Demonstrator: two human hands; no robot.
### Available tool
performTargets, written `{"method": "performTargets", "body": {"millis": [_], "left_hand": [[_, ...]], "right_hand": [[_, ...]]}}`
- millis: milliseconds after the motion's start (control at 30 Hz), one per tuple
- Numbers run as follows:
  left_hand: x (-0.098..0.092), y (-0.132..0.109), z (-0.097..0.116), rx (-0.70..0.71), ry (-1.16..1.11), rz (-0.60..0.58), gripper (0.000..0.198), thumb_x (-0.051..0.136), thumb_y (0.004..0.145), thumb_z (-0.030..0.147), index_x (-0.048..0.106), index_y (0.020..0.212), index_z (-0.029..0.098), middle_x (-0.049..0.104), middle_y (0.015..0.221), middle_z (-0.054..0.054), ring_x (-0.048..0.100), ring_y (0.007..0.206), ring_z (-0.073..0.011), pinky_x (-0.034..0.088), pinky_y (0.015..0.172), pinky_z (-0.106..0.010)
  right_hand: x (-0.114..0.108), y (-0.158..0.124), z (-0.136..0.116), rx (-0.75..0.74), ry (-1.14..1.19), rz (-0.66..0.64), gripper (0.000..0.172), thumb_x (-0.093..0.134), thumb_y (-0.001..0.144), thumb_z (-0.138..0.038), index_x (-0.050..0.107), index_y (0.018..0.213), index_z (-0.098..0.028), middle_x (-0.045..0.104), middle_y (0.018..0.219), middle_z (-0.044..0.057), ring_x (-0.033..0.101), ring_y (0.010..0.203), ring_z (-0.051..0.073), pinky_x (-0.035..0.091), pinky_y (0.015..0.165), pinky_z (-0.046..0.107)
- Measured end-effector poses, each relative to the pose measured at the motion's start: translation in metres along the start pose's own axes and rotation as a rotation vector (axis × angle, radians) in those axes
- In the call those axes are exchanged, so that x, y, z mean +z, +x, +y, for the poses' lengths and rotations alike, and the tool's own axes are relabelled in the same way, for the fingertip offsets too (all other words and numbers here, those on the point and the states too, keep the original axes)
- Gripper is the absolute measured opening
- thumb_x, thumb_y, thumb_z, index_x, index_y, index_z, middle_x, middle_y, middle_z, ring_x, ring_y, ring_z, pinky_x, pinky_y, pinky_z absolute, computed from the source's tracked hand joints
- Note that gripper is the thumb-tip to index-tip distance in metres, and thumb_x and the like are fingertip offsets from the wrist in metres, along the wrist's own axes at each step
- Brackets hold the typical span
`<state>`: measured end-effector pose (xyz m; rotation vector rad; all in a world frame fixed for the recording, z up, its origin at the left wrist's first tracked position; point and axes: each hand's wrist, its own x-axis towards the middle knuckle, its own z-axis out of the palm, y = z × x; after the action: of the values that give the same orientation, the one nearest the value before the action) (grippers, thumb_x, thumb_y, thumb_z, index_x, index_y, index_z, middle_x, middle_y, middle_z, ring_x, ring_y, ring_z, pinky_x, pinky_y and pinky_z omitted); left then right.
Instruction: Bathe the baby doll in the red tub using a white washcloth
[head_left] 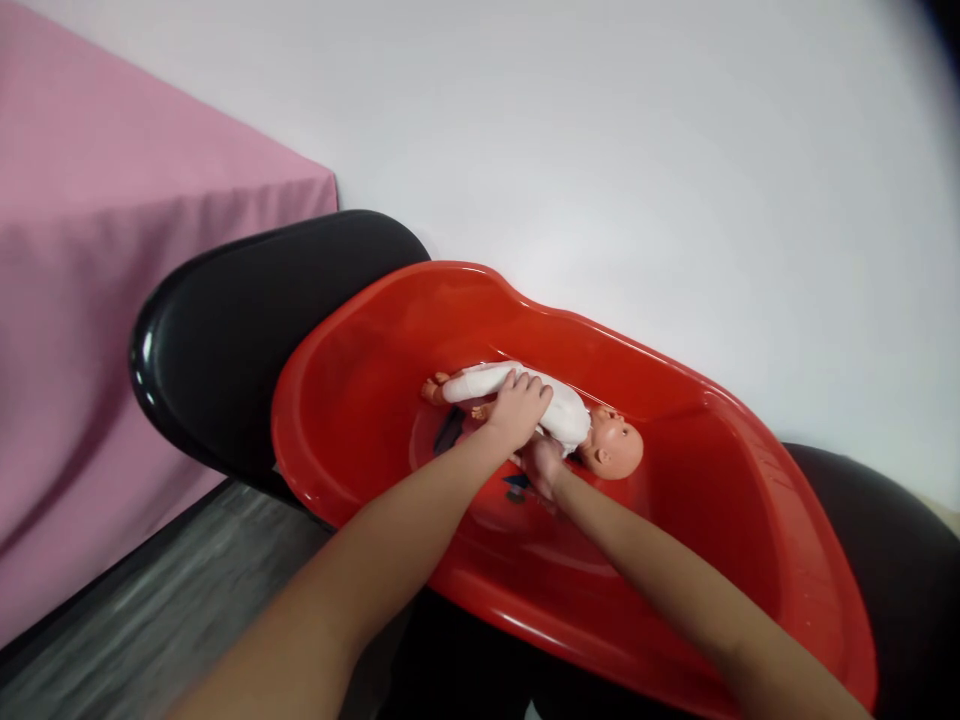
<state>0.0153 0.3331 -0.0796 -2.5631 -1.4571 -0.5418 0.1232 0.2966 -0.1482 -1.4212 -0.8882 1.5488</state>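
Observation:
A baby doll (pixel 571 414) in white clothes lies on its back inside a red baby bathtub (pixel 352 440), its bare head to the right and its bare feet to the left. My left hand (pixel 519 408) is laid over the doll's middle, the fingers curved round its far side. At the doll's near side, below the chest, my right hand (pixel 545 462) grips it from beneath, with its fingers partly hidden by the body. Dark and bluish patches show on the tub floor below the hands; I cannot tell whether they are a print or reflections.
The tub rests on black rounded seats, one at the left (pixel 225 330) and one at the right (pixel 885 540). A pink cloth (pixel 150 170) drapes a table at the left. Behind stands a white wall (pixel 600 150); grey wood-look floor (pixel 225 580) shows below.

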Motion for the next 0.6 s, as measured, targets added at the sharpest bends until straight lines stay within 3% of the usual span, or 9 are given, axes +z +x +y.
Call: {"method": "performTargets", "body": {"millis": [167,300,400,500,533,600], "left_hand": [[-0.005,-0.002,0.0,0.005,-0.005,-0.018,0.031,0.054,0.104,0.013,0.069,0.13,0.012,0.07,0.127,-0.015,0.062,0.121,-0.0344,0.038,0.119,-0.052],[-0.007,-0.002,0.002,0.002,-0.016,-0.021,0.03,0.053,0.104,0.012,0.071,0.128,0.012,0.071,0.124,-0.016,0.064,0.119,-0.0346,0.039,0.117,-0.053],[-0.008,-0.001,0.005,-0.008,-0.011,-0.013,0.031,0.053,0.103,0.012,0.071,0.129,0.011,0.071,0.126,-0.017,0.064,0.118,-0.0354,0.04,0.115,-0.054],[-0.008,-0.001,0.006,-0.015,-0.013,-0.026,0.032,0.05,0.105,0.012,0.071,0.129,0.011,0.071,0.126,-0.017,0.064,0.118,-0.0354,0.04,0.115,-0.054],[-0.007,-0.001,0.006,-0.016,-0.019,-0.032,0.032,0.048,0.106,0.013,0.071,0.129,0.011,0.071,0.126,-0.017,0.064,0.118,-0.0353,0.04,0.114,-0.054],[-0.006,-0.001,0.006,-0.017,-0.031,-0.037,0.032,0.048,0.107,0.014,0.071,0.128,0.011,0.071,0.124,-0.017,0.064,0.118,-0.0355,0.04,0.114,-0.054]], "right_hand": [[-0.08,-0.054,-0.007,0.13,0.237,0.24,0.039,0.061,0.09,-0.026,0.067,0.128,-0.025,0.075,0.131,0.005,0.075,0.109,0.019,0.065,0.086,0.034],[-0.116,-0.079,-0.018,0.106,0.192,0.323,0.032,0.059,0.089,-0.027,0.069,0.119,-0.023,0.077,0.122,0.008,0.075,0.1,0.02,0.064,0.083,0.033],[-0.111,-0.081,-0.019,0.121,0.152,0.348,0.02,0.059,0.086,-0.02,0.069,0.103,-0.024,0.078,0.096,0.005,0.073,0.085,0.019,0.064,0.085,0.033],[-0.083,-0.067,-0.012,0.175,0.127,0.344,0.017,0.054,0.083,-0.008,0.06,0.081,-0.023,0.059,0.059,-0.003,0.06,0.058,0.016,0.064,0.077,0.031],[-0.07,-0.059,-0.01,0.172,0.131,0.329,0.019,0.052,0.083,-0.005,0.059,0.08,-0.023,0.056,0.056,-0.005,0.058,0.055,0.015,0.064,0.077,0.03],[-0.045,-0.041,-0.01,0.115,0.163,0.271,0.025,0.05,0.085,-0.004,0.064,0.094,-0.023,0.066,0.069,-0.004,0.064,0.065,0.013,0.064,0.084,0.029]]}}
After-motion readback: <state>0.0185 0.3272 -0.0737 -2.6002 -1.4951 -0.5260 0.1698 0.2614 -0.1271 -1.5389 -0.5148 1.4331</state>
